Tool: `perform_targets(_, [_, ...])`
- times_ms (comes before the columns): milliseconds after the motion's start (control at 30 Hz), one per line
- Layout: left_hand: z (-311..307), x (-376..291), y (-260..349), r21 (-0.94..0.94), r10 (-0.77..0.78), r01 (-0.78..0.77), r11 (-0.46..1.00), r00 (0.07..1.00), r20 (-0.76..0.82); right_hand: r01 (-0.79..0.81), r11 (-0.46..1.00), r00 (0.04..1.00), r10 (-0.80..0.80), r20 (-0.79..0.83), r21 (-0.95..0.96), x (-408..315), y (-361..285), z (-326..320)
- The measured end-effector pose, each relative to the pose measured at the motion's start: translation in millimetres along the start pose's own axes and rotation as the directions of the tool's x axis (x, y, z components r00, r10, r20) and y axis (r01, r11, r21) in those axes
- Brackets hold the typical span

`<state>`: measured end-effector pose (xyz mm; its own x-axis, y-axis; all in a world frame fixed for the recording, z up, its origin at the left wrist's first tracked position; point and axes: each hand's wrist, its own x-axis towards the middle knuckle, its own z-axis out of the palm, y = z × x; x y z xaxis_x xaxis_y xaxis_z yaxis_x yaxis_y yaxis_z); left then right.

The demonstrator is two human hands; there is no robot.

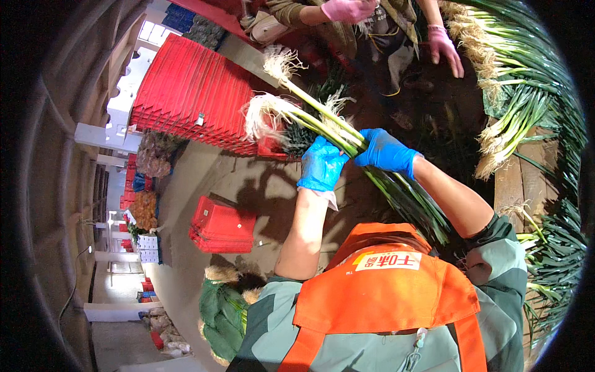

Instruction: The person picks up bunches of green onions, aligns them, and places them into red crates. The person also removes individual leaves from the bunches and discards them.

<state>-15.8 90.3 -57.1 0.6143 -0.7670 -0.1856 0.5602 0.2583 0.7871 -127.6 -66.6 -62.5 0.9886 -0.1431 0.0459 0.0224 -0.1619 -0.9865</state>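
Several long green onions (320, 122) with pale, shaggy roots lie across both of my blue-gloved hands. My right hand (386, 151) is closed round their stems, and the dark green leaves trail below it towards my orange apron (386, 288). Just beside it, my left hand (323, 165) touches the stems from the other side, with its fingers bent; whether it grips them I cannot tell. The roots point up and to the left, away from me. More onions are heaped along the right (525, 56), and a smaller loose bunch (516, 121) rests near wooden boards (511, 186).
A co-worker's pink-gloved hands (444, 49) are at the top, near the onion heap. Tall stacks of red crates (190, 93) stand at upper left, with a shorter red stack (223, 225) on the floor. Onion bundles in green wrapping (221, 307) lie at lower left.
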Motion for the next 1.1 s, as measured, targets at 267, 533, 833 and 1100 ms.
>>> perform_targets(267, [29.7, 11.4, -6.7, 0.206, 0.172, -0.114, 0.972, 0.943, -0.286, -0.079, 0.977, 0.991, 0.099, -0.092, 0.199, -21.0, -16.7, -36.3])
perform_targets(533, [75.7, -20.3, 49.3, 0.659, 0.606, -0.365, 0.658, 0.776, -0.175, 0.051, 0.984, 0.831, 0.054, -0.553, 0.172, -126.0, -58.3, -77.4])
perform_targets(833, [263.5, 9.3, -158.1, 0.663, -0.447, -0.277, 0.695, 0.555, 0.702, 0.322, 0.943, -0.503, 0.094, -0.859, -0.086, -438.7, -110.6, -24.2])
perform_targets(1100, [595.6, -59.4, -240.7, 0.123, -0.037, -0.656, 0.745, 0.143, 0.989, 0.24, 0.97, -0.617, 0.12, -0.778, -0.04, -484.5, -85.5, 12.7])
